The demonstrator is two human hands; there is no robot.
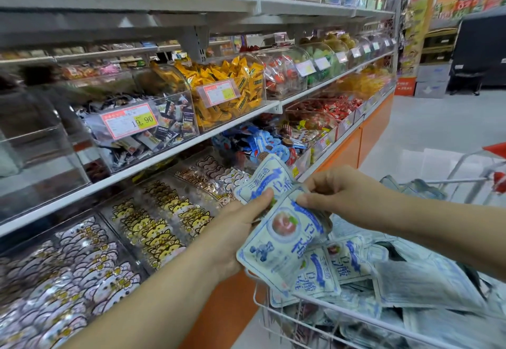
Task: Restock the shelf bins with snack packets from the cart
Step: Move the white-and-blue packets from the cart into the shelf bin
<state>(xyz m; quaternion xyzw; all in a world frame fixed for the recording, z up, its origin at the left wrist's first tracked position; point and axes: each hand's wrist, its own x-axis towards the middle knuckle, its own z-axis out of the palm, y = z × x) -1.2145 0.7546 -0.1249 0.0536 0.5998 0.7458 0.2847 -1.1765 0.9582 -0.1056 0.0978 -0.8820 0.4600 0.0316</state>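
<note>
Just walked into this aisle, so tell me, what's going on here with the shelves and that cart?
A person is restocking snacks. The left hand holds a few white-and-blue packets, and the right hand pinches the top one's edge. They hover above a wire cart full of the same packets, beside clear shelf bins of sweets.
</note>
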